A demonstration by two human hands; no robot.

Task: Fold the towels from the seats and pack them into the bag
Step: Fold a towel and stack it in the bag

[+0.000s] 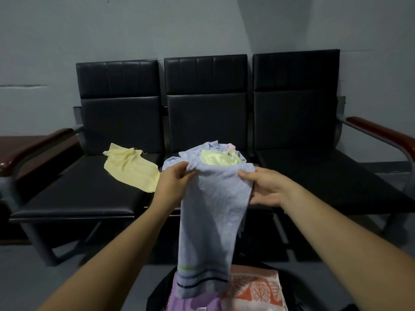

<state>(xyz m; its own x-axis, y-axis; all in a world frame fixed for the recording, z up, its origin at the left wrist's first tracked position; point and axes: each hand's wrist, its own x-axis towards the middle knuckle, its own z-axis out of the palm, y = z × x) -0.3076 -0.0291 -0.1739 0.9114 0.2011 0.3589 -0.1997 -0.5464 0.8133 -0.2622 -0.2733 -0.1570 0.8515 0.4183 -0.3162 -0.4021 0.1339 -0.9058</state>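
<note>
Here, a yellow towel (131, 170) is spread on the left seat (74, 194). A hanging blue towel (213, 212) is pinched at its top edge by the left hand (173, 182) and gripped by the right hand (267, 187), in front of a towel pile (219, 154) on the middle seat (206, 122). Its striped hem is hung over the bag (160, 288), beside an orange towel (258, 290).
</note>
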